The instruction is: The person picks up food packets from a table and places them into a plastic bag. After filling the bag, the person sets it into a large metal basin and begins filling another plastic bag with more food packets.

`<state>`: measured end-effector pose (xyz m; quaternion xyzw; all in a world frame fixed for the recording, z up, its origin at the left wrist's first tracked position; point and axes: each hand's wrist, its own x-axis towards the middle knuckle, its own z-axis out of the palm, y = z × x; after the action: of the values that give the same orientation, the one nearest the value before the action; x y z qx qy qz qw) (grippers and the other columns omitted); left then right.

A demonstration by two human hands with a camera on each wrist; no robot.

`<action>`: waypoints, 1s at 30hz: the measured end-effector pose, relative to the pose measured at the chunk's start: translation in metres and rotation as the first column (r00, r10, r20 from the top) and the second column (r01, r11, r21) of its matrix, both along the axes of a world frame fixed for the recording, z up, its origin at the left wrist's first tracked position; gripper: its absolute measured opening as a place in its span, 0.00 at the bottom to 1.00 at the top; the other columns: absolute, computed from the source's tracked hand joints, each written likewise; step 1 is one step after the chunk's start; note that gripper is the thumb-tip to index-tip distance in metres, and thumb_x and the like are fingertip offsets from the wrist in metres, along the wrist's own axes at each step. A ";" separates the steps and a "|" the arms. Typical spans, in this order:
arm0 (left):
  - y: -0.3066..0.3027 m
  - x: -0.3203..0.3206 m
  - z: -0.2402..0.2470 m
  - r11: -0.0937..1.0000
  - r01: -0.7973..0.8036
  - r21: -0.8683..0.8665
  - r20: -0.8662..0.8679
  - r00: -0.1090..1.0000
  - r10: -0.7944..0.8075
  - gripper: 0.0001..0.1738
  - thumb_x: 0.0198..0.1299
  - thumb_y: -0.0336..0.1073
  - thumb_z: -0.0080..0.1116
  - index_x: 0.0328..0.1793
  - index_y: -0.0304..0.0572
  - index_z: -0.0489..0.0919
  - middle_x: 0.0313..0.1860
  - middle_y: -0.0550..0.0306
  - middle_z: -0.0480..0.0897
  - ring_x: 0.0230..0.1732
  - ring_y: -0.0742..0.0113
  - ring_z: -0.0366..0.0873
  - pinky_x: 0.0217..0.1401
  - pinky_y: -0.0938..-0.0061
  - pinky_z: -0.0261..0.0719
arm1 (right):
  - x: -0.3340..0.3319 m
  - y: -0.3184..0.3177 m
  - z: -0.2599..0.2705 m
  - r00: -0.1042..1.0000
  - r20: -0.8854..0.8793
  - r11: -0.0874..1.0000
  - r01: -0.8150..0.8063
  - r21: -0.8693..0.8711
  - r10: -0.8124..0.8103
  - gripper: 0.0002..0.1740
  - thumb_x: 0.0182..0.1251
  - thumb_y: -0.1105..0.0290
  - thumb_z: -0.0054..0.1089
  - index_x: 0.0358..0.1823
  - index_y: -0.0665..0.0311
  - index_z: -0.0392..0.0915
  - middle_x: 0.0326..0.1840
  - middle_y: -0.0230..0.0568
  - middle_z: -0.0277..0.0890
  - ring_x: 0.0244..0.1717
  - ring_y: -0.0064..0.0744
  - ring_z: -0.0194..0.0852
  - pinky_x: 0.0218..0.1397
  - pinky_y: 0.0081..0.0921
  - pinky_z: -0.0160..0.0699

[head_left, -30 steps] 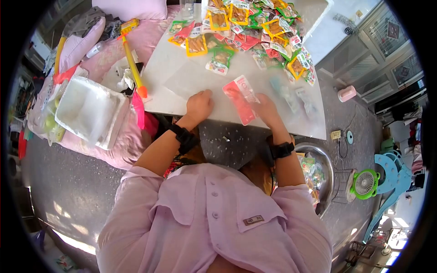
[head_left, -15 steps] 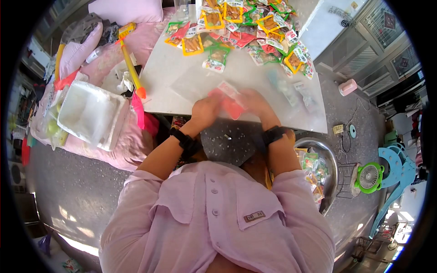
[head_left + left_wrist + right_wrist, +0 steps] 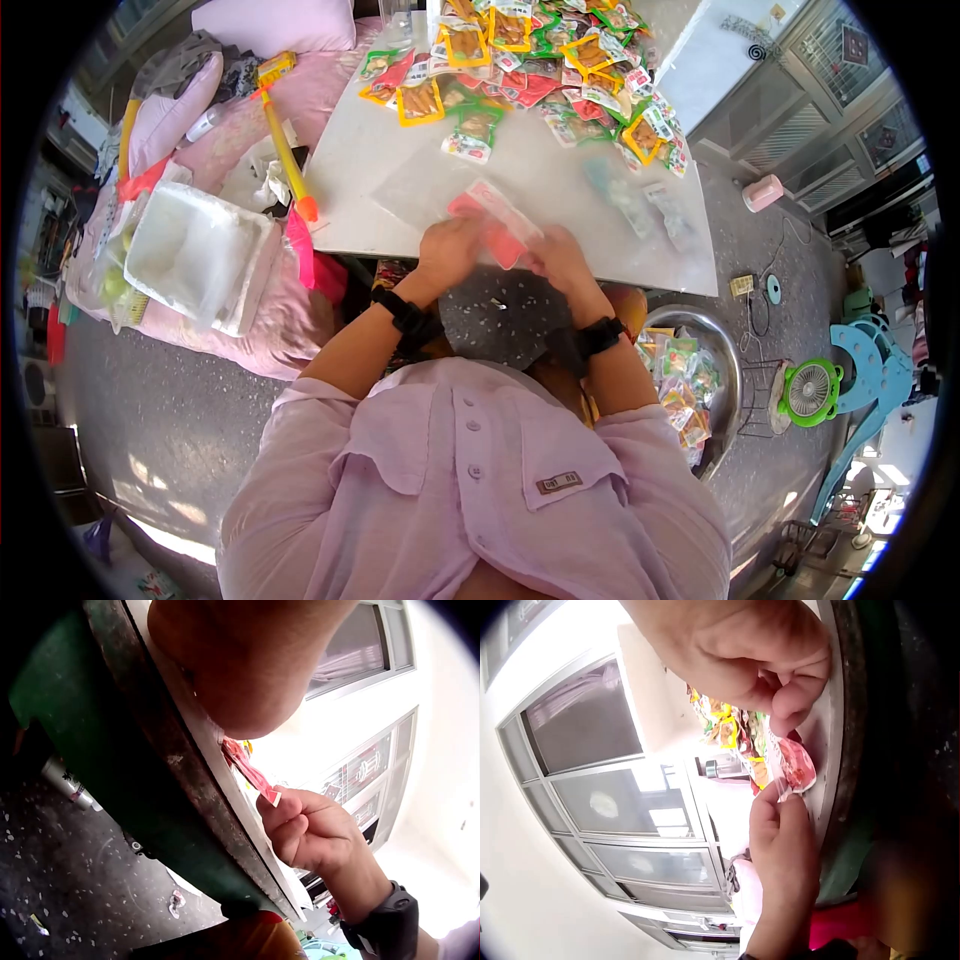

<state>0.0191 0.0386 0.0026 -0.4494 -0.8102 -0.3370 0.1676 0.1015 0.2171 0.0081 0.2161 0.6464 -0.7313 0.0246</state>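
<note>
A red snack packet with a white printed band is held between both hands over the table's near edge. My left hand pinches its left side between thumb and finger, as the right wrist view shows at the packet's lower end. The right hand pinches the opposite corner, with thumb and fingertips curled in the left wrist view. Beside the left hand lies a clear plastic bag, flat on the tabletop and partly overlapped by the packet.
A heap of colourful snack packets covers the table's far end. Two pale packets lie at the right. A metal basin holding packets stands on the floor at right. To the left, a white foam box sits on pink bedding.
The right hand has brought the red packet leftward. The left hand, earlier resting by the clear bag, has moved right and taken hold of the packet's other side.
</note>
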 end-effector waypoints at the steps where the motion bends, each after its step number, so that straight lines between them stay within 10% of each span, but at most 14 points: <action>1: 0.000 0.000 0.000 1.000 0.008 0.022 -0.014 1.000 -0.007 0.15 0.43 0.27 0.49 0.41 0.44 0.73 0.32 0.52 0.76 0.33 0.53 0.73 0.34 0.64 0.71 | -0.004 -0.003 -0.004 0.998 -0.030 0.996 0.058 -0.072 -0.061 0.11 0.55 0.71 0.50 0.37 0.70 0.67 0.26 0.39 0.69 0.20 0.25 0.69 0.18 0.16 0.67; 10: -0.001 -0.001 -0.003 0.998 0.056 -0.034 -0.011 0.998 -0.056 0.18 0.41 0.27 0.47 0.43 0.46 0.73 0.35 0.53 0.76 0.34 0.54 0.74 0.34 0.63 0.71 | -0.045 -0.018 -0.026 0.949 -0.278 0.974 0.092 -0.208 -0.149 0.08 0.52 0.77 0.51 0.34 0.70 0.67 0.26 0.40 0.68 0.24 0.31 0.70 0.23 0.22 0.71; 12: 0.001 -0.003 -0.002 0.997 0.068 -0.025 0.007 0.998 -0.068 0.18 0.42 0.28 0.47 0.44 0.45 0.73 0.33 0.51 0.75 0.33 0.54 0.73 0.33 0.63 0.71 | -0.050 -0.014 -0.044 0.835 -0.537 0.887 0.153 0.436 0.120 0.07 0.51 0.78 0.51 0.33 0.69 0.68 0.27 0.39 0.68 0.27 0.30 0.70 0.26 0.22 0.72; 14: 0.001 -0.006 -0.007 0.997 0.074 -0.033 0.040 0.997 -0.072 0.17 0.44 0.30 0.49 0.44 0.42 0.72 0.28 0.49 0.73 0.30 0.53 0.72 0.32 0.64 0.70 | -0.051 -0.011 -0.051 0.828 -0.559 0.849 0.258 0.461 0.052 0.07 0.50 0.79 0.51 0.33 0.68 0.69 0.29 0.40 0.69 0.29 0.32 0.71 0.29 0.24 0.72; 16: -0.002 -0.006 0.011 0.984 0.146 -0.102 0.162 0.978 -0.128 0.16 0.46 0.32 0.50 0.44 0.41 0.72 0.29 0.49 0.74 0.32 0.53 0.72 0.33 0.64 0.70 | -0.036 -0.021 -0.030 0.879 -0.295 0.926 0.370 -0.072 -0.374 0.07 0.50 0.79 0.50 0.33 0.68 0.69 0.32 0.43 0.70 0.32 0.35 0.71 0.33 0.26 0.72; 19: -0.001 -0.020 0.029 0.962 0.235 -0.138 0.287 0.939 -0.188 0.16 0.47 0.36 0.51 0.44 0.41 0.72 0.31 0.49 0.74 0.34 0.54 0.73 0.34 0.66 0.71 | -0.025 -0.001 -0.032 0.809 -0.579 0.612 0.510 0.604 -0.103 0.08 0.48 0.80 0.49 0.33 0.69 0.69 0.35 0.50 0.70 0.34 0.44 0.70 0.38 0.32 0.71; 22: 0.012 -0.049 0.042 0.940 0.242 -0.239 0.302 0.939 -0.165 0.16 0.48 0.37 0.51 0.44 0.40 0.72 0.32 0.50 0.75 0.34 0.55 0.73 0.35 0.67 0.71 | -0.012 0.009 -0.031 0.723 -0.680 0.348 0.612 0.710 0.117 0.09 0.47 0.80 0.48 0.33 0.69 0.68 0.35 0.54 0.69 0.34 0.53 0.68 0.39 0.37 0.69; 30: 0.090 -0.142 0.041 0.920 -0.011 -0.391 -0.164 0.985 -0.058 0.14 0.46 0.36 0.50 0.41 0.42 0.74 0.44 0.50 0.72 0.47 0.55 0.69 0.46 0.66 0.68 | -0.016 0.009 -0.029 0.817 -0.570 0.414 0.494 0.765 0.079 0.09 0.45 0.81 0.48 0.31 0.68 0.68 0.34 0.52 0.70 0.34 0.53 0.68 0.37 0.40 0.69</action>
<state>-0.1232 0.1286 0.0436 -0.5109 -0.8380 -0.1306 0.1401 0.0860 0.2259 -0.0209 0.0698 0.8770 -0.3042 -0.3654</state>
